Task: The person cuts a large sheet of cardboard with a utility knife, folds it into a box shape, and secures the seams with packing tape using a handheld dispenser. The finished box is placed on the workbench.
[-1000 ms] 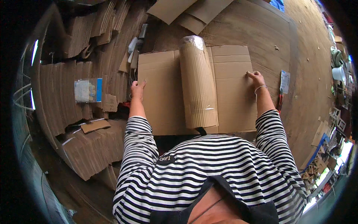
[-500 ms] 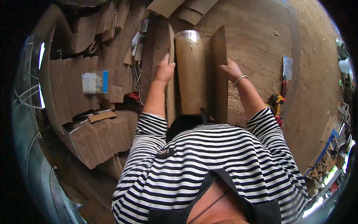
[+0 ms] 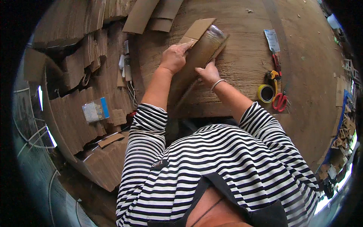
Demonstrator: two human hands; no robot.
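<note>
In front of me a folded piece of brown cardboard (image 3: 198, 31) stands around a cylinder wrapped in clear plastic (image 3: 216, 34), tilted with its far end to the right. Only the shiny far end of the cylinder shows between the cardboard walls. My left hand (image 3: 174, 58) grips the left side, its fingers pressed on the upper flap. On the opposite wall, my right hand (image 3: 209, 73) holds the edge, thumb on the near side and fingers partly hidden behind it.
Stacks of cardboard sheets (image 3: 72, 109) fill the left, with a clear packet (image 3: 95, 110) on top. A power strip (image 3: 127, 62) lies beside them. On the wooden table (image 3: 242, 53) at right are yellow tape (image 3: 266, 93), red-handled scissors (image 3: 280, 102) and a red-handled tool (image 3: 276, 63).
The cardboard and cylinder have turned clockwise, from upright in view to slanting right. The side walls have come closer together around the cylinder, and both hands have moved inward.
</note>
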